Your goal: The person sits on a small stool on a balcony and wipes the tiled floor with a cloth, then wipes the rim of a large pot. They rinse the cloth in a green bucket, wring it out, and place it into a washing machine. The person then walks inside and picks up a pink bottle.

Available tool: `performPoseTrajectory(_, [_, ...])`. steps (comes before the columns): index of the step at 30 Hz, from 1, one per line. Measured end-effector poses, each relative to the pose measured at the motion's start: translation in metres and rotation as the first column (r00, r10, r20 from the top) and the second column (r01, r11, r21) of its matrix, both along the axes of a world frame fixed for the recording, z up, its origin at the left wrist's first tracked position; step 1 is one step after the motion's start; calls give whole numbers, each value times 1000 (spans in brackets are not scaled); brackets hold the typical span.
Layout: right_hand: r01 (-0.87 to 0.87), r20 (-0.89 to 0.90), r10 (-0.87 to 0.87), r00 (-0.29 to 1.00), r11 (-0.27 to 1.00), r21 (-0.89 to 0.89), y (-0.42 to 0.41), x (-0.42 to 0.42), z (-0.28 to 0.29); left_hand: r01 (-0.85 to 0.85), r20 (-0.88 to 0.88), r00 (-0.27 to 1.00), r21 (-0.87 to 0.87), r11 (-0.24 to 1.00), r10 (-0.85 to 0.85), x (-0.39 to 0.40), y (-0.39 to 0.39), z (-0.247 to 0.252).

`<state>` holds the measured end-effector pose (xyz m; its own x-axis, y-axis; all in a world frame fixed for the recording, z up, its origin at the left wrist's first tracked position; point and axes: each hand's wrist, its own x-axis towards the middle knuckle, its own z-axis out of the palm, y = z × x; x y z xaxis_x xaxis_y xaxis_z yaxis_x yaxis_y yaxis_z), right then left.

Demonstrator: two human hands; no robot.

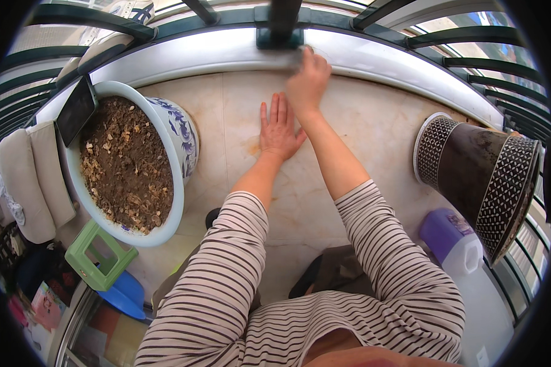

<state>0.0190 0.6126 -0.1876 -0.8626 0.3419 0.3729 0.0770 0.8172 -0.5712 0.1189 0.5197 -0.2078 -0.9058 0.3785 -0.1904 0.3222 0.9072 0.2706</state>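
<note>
My left hand (pixel 279 135) lies palm down on the marble-look floor tile (pixel 243 169), its fingers stretched towards the railing and nothing held. Just beyond it, my right hand (pixel 308 82) is closed around a small grey pad (pixel 295 60), blurred and mostly hidden by the fingers. That pad is at the white ledge (pixel 202 52), by the dark green foot of a railing post (pixel 280 39). Brownish stains mark the tile near my left hand.
To the left stands a blue-and-white ceramic planter (pixel 177 133) full of soil, beside a green plastic stool (pixel 98 257) and a blue basin (pixel 124 293). A dark patterned pot (pixel 468 160) and a purple-labelled plastic jug (pixel 452 241) are on the right. Green railings (pixel 473 36) curve around the ledge.
</note>
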Motion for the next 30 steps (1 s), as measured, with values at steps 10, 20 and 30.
performPoseTrajectory(10, [-146, 25, 146, 989, 989, -29, -49, -15, 7, 48, 23, 999, -137, 989, -46, 0, 3, 1])
performPoseTrajectory(20, [-188, -160, 149, 976, 946, -262, -33, -14, 17, 4, 8, 1000, -33, 999, -3, 4, -6, -1])
performPoseTrajectory(30, [-36, -101, -10, 995, 896, -442, 36, 24, 13, -24, -75, 997, 83, 996, 30, 3, -2, -7])
